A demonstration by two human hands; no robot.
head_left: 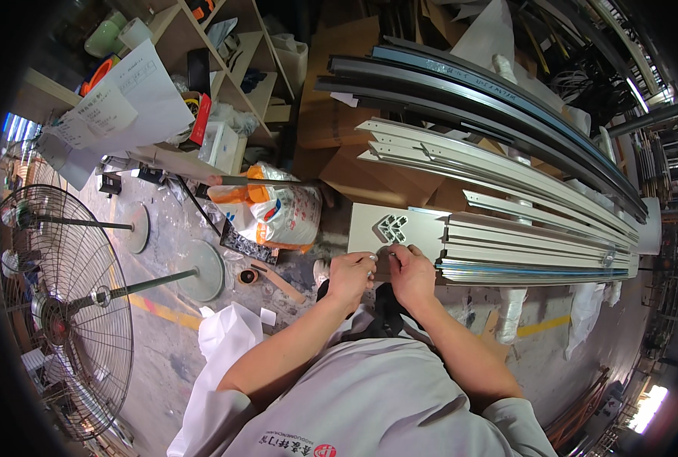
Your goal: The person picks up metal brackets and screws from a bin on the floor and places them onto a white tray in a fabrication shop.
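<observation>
My left hand (352, 277) and my right hand (413, 276) are close together at the near edge of a pale board (362, 228). Both have their fingers curled in; the right thumb and fingers pinch. Whatever small thing they hold is too small to make out. Just beyond my fingertips, several silver metal corner brackets (391, 228) lie grouped on the board. To the right of my right hand, a stack of white aluminium profiles (529, 247) runs off to the right, with a blue strip along its near side.
Farther back lie more white profiles (499, 169) and dark profiles (461, 99). Left of the board stands a white and orange sack (289, 213). A large wire-caged fan (64, 312) occupies the far left, below a wooden shelf (259, 95) and hanging paper sheets (125, 107).
</observation>
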